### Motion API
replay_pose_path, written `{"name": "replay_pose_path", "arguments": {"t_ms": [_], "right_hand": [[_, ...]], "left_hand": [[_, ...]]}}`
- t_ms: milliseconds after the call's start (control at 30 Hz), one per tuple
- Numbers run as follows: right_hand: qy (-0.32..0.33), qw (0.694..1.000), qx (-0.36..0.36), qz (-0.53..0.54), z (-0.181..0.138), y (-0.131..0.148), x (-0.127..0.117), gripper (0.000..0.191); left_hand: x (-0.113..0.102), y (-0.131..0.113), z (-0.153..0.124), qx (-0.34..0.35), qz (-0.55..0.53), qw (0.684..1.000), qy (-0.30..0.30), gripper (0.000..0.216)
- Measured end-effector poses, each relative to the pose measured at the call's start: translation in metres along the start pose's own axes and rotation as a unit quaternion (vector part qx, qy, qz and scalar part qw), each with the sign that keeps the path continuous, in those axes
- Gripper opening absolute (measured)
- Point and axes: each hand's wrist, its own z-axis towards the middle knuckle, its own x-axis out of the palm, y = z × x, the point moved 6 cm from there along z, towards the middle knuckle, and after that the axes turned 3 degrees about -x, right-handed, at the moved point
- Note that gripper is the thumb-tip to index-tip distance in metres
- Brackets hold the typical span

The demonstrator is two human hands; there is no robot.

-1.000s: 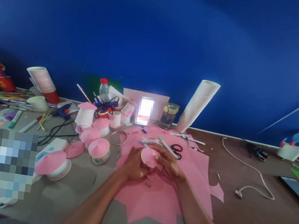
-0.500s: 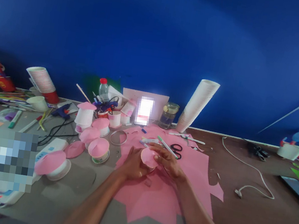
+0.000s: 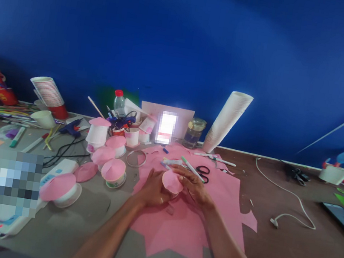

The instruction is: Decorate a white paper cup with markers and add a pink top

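Observation:
Between my hands is a small pink paper cone, seated on what looks like a paper cup mostly hidden by my fingers. My left hand is closed round its left side and underside. From the right, the fingers of my right hand press on the cone's edge. Both hands are over a large cut sheet of pink paper. Just beyond them lie a green-capped white marker and black-handled scissors.
Several pink-topped paper cups stand to the left, near a white power strip. A tall stack of white cups leans at the back beside a glass jar. A white cable and a tablet lie on the right.
My right fingers have shifted slightly over the cone's right edge, and more of the cone's top shows. My left hand stays almost still.

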Motion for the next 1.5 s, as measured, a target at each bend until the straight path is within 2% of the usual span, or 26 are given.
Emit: {"name": "replay_pose_path", "arguments": {"t_ms": [200,300,367,467,567,667,800,867,1067,1200,1367,1500], "right_hand": [[-0.106,0.993,0.006,0.042,-0.002,-0.016,-0.014,0.038],[-0.097,0.995,-0.013,0.010,-0.003,-0.012,-0.012,0.038],[-0.077,0.995,-0.051,-0.030,-0.003,-0.005,-0.007,0.039],[-0.053,0.987,-0.110,-0.106,-0.003,0.003,0.001,0.042],[-0.054,0.978,-0.129,-0.157,-0.002,0.000,0.003,0.044],[-0.092,0.977,-0.106,-0.159,-0.003,-0.006,-0.003,0.045],[-0.186,0.975,-0.031,-0.119,-0.005,-0.016,-0.017,0.049],[-0.205,0.972,-0.007,-0.111,-0.006,-0.019,-0.018,0.048],[-0.223,0.964,0.010,-0.148,-0.003,-0.021,-0.011,0.036],[-0.221,0.968,0.035,-0.116,-0.003,-0.023,-0.008,0.037],[-0.224,0.972,0.049,-0.051,-0.002,-0.025,-0.007,0.040],[-0.227,0.971,0.047,-0.052,0.000,-0.024,-0.007,0.038]], "left_hand": [[0.000,0.001,0.000,-0.008,0.006,1.000,0.004,0.068],[-0.002,-0.001,-0.001,-0.007,0.004,1.000,0.000,0.065],[-0.003,-0.003,-0.002,-0.005,0.002,1.000,-0.004,0.062],[-0.002,-0.004,-0.002,-0.008,0.000,1.000,-0.005,0.061],[-0.001,-0.003,-0.002,-0.014,0.000,1.000,-0.004,0.058],[0.000,-0.001,-0.002,-0.018,-0.007,1.000,0.000,0.061],[0.001,0.002,-0.002,-0.014,-0.006,1.000,0.001,0.066],[0.000,0.002,-0.001,-0.007,-0.001,1.000,-0.005,0.063],[-0.001,-0.001,-0.001,0.004,0.006,1.000,-0.020,0.057],[-0.001,-0.002,-0.001,0.004,0.004,1.000,-0.013,0.056],[-0.002,0.003,-0.002,0.010,-0.019,1.000,-0.005,0.073],[-0.005,0.016,-0.001,0.014,-0.071,0.997,0.029,0.084]]}}
